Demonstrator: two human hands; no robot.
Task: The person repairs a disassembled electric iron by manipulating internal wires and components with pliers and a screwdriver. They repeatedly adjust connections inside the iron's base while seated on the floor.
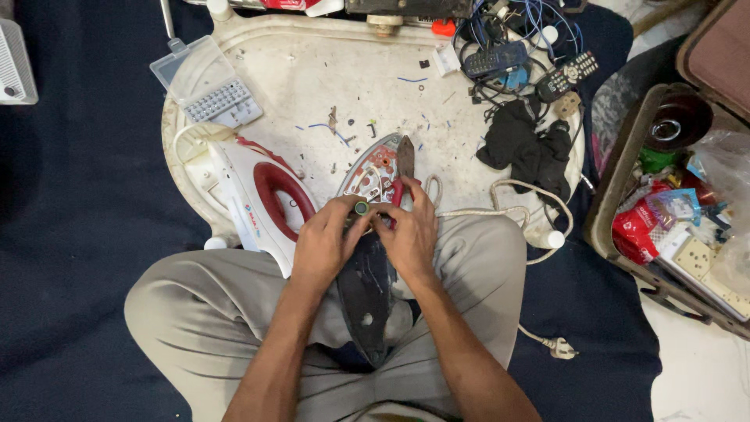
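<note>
Red pkgs [634,227] in box [617,168] at right; clear case [205,82] top-left.

Iron shell [258,199] left, cord [500,205] right of hands.

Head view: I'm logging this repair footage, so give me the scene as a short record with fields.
setting: person sits cross-legged at a worn white tray on a dark blue cloth
left hand: grip on a small green-tipped tool
right hand: on the opened iron base across the lap, by its red wiring
beside left hand: red and white iron cover
on tray: clear bit case, black cloth, remote control, loose screws
cord: white cable with plug
right of tray: open box of parts
</note>
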